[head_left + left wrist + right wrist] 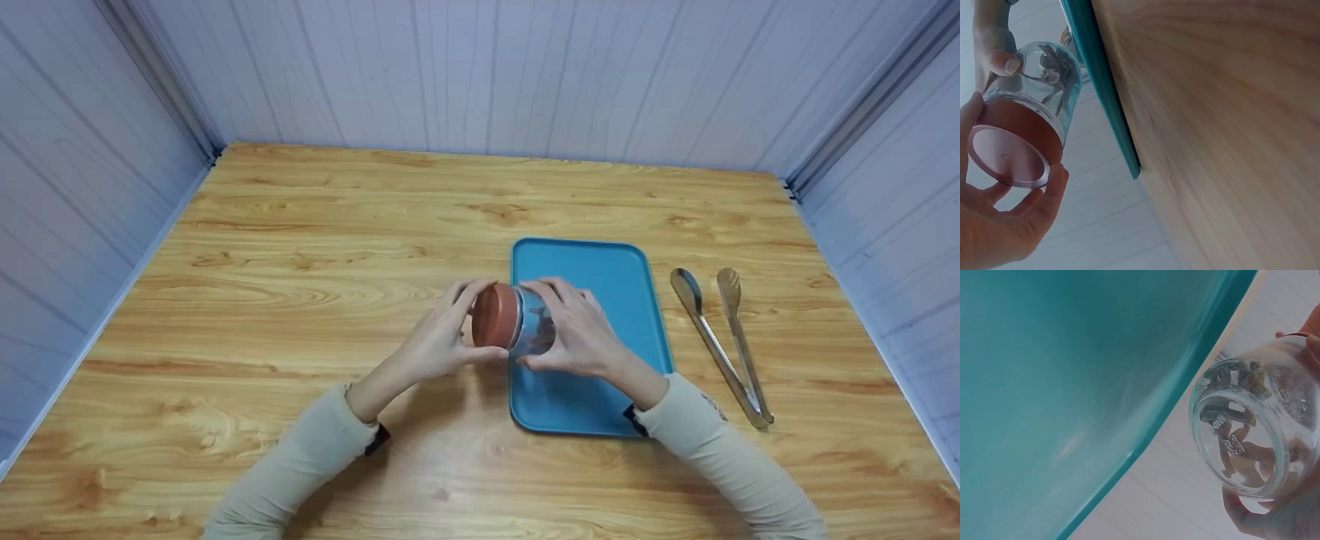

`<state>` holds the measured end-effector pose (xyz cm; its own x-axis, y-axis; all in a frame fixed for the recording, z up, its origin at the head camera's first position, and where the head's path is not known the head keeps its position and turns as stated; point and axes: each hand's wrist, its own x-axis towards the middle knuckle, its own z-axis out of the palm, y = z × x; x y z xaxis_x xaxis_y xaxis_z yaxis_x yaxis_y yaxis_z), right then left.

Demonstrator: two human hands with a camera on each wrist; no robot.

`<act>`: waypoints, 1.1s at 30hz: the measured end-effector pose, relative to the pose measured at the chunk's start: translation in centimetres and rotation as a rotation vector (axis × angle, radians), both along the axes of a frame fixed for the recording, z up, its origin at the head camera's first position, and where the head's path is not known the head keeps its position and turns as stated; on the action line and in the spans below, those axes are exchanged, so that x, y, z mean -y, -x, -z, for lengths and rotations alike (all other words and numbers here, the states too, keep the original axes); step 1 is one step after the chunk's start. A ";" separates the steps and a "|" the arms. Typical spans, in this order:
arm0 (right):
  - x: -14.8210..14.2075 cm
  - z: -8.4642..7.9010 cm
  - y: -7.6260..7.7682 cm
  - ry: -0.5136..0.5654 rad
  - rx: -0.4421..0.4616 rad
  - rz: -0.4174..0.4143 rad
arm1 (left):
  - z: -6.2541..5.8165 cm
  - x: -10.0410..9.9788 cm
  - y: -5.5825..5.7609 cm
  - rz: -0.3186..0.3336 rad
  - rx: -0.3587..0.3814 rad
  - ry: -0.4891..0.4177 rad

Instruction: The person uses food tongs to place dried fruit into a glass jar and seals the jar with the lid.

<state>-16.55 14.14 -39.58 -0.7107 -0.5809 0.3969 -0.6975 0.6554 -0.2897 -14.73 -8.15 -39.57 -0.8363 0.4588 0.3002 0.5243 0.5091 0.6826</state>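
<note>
A clear glass jar (534, 322) with a reddish-brown lid (496, 315) is held tilted on its side, lid to the left, over the left edge of a blue tray (585, 262). My left hand (439, 337) grips the lid, fingers and thumb around its rim. My right hand (583, 330) holds the glass body from the other side. Dark brown, irregular pieces (1055, 73) lie inside the jar in the left wrist view. The lid sits on the jar's mouth there. Raised marks show on the jar's base (1235, 444) in the right wrist view.
Metal tongs (718, 352) lie spread on the wooden table (300, 262), right of the tray. White panel walls (450, 75) stand along the back and both sides of the table.
</note>
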 end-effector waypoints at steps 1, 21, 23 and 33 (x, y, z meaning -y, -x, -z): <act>0.0 0.0 0.0 -0.001 0.000 0.001 | 0.0 0.0 0.0 -0.010 -0.006 0.020; -0.2 0.1 0.0 -0.022 0.013 0.009 | 0.0 -0.1 0.1 -0.015 0.076 0.016; -0.2 0.1 0.0 -0.020 0.012 0.010 | -0.1 -0.1 0.1 0.002 0.082 0.005; -0.3 0.2 -0.1 -0.022 0.008 0.016 | -0.1 0.0 0.2 0.060 0.039 -0.004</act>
